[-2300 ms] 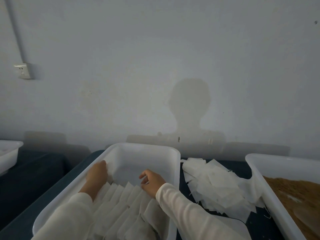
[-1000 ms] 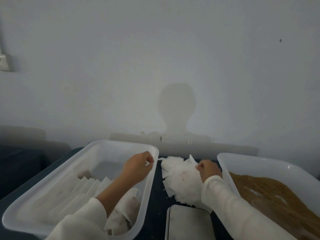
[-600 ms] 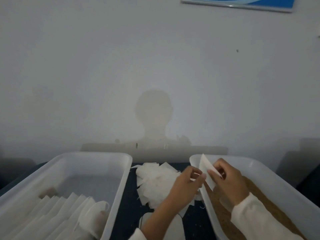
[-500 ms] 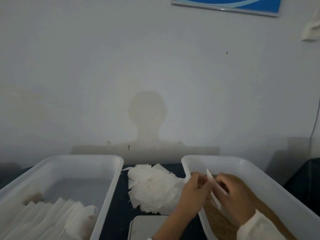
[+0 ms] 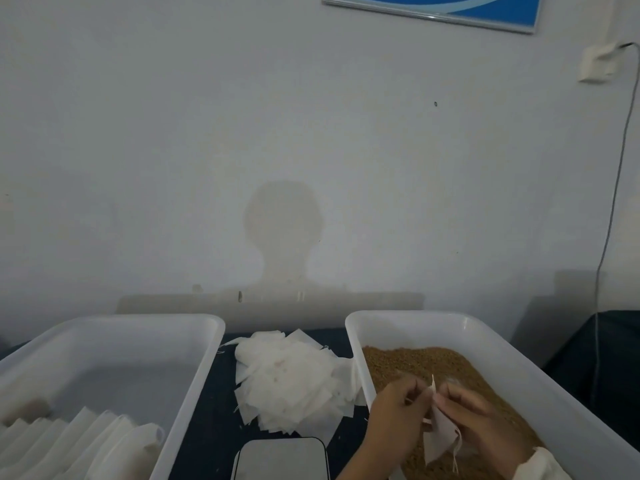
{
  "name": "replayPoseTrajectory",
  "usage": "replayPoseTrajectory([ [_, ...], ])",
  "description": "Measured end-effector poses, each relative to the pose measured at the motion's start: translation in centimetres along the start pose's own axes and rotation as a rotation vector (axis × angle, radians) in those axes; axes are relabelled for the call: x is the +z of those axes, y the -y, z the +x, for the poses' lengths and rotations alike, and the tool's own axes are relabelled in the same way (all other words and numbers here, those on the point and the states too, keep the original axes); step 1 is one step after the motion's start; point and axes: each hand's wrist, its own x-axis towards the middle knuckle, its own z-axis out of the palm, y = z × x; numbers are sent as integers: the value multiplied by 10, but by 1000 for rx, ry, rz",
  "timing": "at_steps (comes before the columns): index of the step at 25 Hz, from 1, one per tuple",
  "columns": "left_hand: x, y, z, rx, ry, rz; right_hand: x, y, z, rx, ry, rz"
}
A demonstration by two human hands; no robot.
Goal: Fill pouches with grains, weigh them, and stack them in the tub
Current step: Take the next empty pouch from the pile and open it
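A thin white pouch (image 5: 439, 432), limp and papery with a loose thread trailing from its lower corner, hangs between both hands above the brown grains (image 5: 460, 372). The left hand (image 5: 394, 415) pinches its top edge with curled fingers, a grip closed on the pouch; the right hand (image 5: 485, 422) likewise grips the other side of the mouth, fingers bent round it. The grains are fine and sandy, heaped in a white, smooth-walled rectangular plastic tub (image 5: 519, 362) at the right edge of the worktop (image 5: 221, 393), which is dark. Just left of that tub lies a ragged pile of flat empty pouches (image 5: 291, 379). At the near edge, a rounded grey scale platform (image 5: 281, 460) sits between the tubs. A second white tub (image 5: 194, 375) on the left holds filled pouches (image 5: 83, 441) overlapping in a row. Behind, a plain pale wall carries the person's shadow, a blue-framed sign (image 5: 433, 6), and a socket (image 5: 599, 62) with a cable running down.
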Motion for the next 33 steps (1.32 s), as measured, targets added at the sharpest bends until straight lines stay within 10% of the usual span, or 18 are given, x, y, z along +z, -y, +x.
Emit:
replayPoseTrajectory([
  [33,6,6,-13,184,-114,244,-3,-15,8,-98,55,71],
])
